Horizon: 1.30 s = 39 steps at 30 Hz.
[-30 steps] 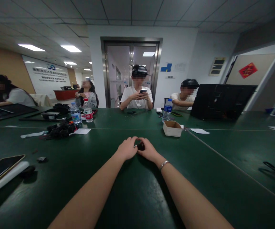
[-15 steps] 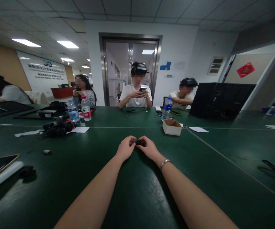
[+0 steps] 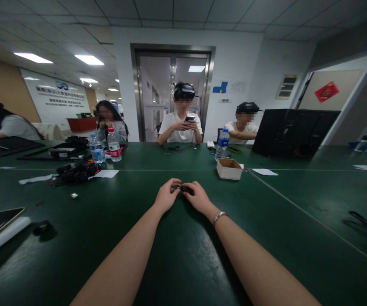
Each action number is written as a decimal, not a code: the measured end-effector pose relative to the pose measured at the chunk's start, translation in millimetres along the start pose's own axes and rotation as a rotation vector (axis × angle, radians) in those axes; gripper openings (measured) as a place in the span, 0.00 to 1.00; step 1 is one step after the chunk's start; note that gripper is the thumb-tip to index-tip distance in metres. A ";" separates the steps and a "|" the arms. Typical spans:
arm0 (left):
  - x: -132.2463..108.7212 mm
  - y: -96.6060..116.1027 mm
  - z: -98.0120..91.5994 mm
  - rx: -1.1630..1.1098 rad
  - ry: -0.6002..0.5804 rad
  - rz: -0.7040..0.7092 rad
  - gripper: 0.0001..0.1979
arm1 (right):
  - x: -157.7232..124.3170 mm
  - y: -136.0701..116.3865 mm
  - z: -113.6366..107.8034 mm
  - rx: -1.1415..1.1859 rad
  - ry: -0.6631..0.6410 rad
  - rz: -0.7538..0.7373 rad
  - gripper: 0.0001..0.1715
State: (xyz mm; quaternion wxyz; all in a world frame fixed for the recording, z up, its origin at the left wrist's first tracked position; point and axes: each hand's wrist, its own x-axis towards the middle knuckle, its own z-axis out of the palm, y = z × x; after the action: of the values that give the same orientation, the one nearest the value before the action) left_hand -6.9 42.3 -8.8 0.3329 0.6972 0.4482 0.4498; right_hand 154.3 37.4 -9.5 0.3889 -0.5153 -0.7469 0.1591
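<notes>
Both my arms stretch out over the dark green table point(image 3: 183, 255) and my hands meet near its middle. My left hand point(image 3: 167, 196) and my right hand point(image 3: 199, 197) have their fingers curled and pinch a small black object point(image 3: 184, 188) between them, just above the tabletop. The object is mostly hidden by my fingertips and too small to name. A silver bracelet point(image 3: 218, 217) sits on my right wrist.
A small open cardboard box point(image 3: 229, 169) stands beyond my hands. Water bottles point(image 3: 96, 148), a heap of black parts point(image 3: 75, 173), white paper slips, a tiny metal piece point(image 3: 74, 196) and a phone point(image 3: 3, 219) lie left. A black case point(image 3: 293, 132) is right. Several people sit opposite.
My hands stayed joined on the small black object, with the fingers shifting slightly. The view drifted, so things on the table appear a little further left.
</notes>
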 end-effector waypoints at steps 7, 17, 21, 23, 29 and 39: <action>1.7 -4.2 0.7 -0.034 -0.003 0.008 0.11 | 0.1 3.2 2.0 0.023 0.008 -0.024 0.16; 1.8 -0.8 -2.7 -0.002 0.027 -0.043 0.11 | -0.2 4.1 1.6 0.089 0.020 -0.093 0.14; 1.8 -0.9 -3.3 0.025 0.021 -0.068 0.09 | -1.3 3.2 0.7 0.104 0.025 -0.108 0.14; 1.7 0.1 -3.9 0.040 0.014 -0.083 0.09 | -1.9 2.1 0.1 0.103 0.026 -0.111 0.14; 2.8 2.2 -3.6 0.001 0.014 -0.127 0.11 | -2.6 0.1 -0.2 0.099 0.012 -0.116 0.15; 2.8 -8.1 0.6 -0.006 -0.013 -0.063 0.16 | -4.4 -5.8 -2.4 0.041 -0.056 -0.120 0.12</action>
State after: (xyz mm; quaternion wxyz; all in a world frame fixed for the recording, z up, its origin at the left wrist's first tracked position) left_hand -8.5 47.9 -15.1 0.3519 0.6848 0.4663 0.4357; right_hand 153.1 30.7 -6.1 0.3873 -0.4569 -0.7836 0.1650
